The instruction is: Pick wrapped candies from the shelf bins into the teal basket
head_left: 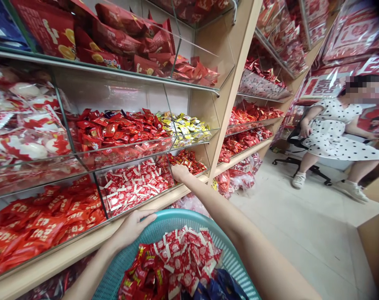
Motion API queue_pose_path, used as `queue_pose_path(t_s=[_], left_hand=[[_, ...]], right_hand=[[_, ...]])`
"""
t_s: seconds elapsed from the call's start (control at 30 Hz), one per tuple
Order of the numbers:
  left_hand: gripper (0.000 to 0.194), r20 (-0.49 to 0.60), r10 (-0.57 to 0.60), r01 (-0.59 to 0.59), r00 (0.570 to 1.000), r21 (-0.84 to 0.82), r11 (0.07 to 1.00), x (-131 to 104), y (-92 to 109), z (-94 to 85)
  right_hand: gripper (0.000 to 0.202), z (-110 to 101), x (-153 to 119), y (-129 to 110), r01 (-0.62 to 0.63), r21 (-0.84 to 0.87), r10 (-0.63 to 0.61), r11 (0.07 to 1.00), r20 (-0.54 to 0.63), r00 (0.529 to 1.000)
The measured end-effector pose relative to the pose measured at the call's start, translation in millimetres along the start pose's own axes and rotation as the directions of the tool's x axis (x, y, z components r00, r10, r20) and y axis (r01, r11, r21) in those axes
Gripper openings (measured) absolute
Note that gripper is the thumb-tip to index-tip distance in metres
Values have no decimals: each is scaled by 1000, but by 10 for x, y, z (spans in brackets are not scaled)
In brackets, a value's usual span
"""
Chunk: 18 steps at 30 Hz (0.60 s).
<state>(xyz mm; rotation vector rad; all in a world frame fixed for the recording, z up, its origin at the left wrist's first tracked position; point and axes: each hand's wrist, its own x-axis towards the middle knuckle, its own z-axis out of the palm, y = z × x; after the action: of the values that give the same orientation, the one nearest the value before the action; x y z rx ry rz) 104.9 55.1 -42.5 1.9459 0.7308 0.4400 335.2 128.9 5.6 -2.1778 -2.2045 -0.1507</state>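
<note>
We note wooden shelving [232, 91] with clear-fronted bins; a teal basket [176, 221] below holds red-and-white packets [189, 254], others red-and-yellow or blue; orange-slice packets [59, 35] carry pale, illegible lettering; the left hand [134, 229] rests on the basket's rim, fingers extended; the right hand [180, 173] reaches a bottom bin, grip indeterminable.

Below the left hand [134, 228], the teal basket [234, 250] looks like slightly shiny plastic. By the right hand [180, 173], the shelf dividers [100, 195] are clear and glossy, the shelf edge [164, 200] smooth, pale wood, the red-and-white wrappers [134, 183] shiny.
</note>
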Motion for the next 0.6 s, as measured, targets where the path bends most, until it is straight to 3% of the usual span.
queue_pose_path(t_s=[0.17,0.33,0.5,0.6], left_hand=[[42,-3,-5,5,1000,-8,1000,-15,-5,-9],[41,-9,8,-8,1000,0,1000,-15,-21,-8],[40,-9,28,-28,1000,32,999,-9,-28,-9],[39,-6,44,-43,999,49,998,-4,-24,-9]], right_hand=[[28,44,52,-69,-57,21,58,998,-14,998],[34,-19,-69,70,-81,61,83,995,-22,996],[37,-84,-227,354,26,146,-15,989,-79,997],[31,-51,-272,523,97,354,-53,930,-133,990]])
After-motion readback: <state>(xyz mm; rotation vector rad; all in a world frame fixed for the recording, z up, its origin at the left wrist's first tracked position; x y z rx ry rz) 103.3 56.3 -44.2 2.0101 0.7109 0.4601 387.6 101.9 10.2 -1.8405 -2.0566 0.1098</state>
